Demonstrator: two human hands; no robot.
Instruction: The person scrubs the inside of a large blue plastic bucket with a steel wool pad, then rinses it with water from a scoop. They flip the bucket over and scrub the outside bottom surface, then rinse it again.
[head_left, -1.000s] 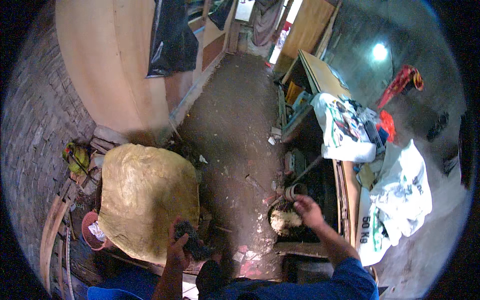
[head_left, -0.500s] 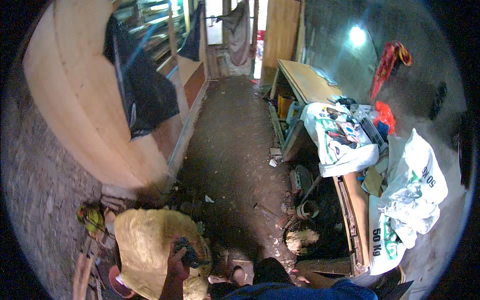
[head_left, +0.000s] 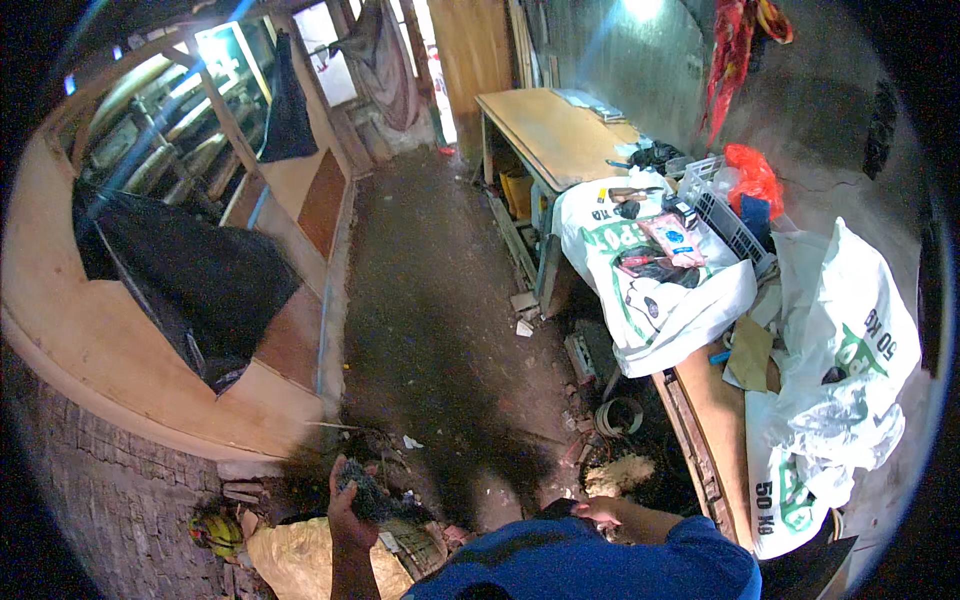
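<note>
L hand (head_left: 352, 515) holds dk clump (head_left: 370, 492) nr tan bundle (head_left: 300, 562), prob. light/soft, grip mid; R hand (head_left: 606, 513), bundle's rt, can't tell state.

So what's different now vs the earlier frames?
The right hand has drawn back from beside the pale tub toward the body; whether it had gripped it is unclear. The camera view shifted. Unchanged: the left hand still holds the dark bundle.

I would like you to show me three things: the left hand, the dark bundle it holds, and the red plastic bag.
Left hand (head_left: 347, 512): head view, middle of the hand.
Dark bundle (head_left: 370, 497): head view, middle of its visible side.
Red plastic bag (head_left: 752, 182): head view, its crumpled side.
</note>
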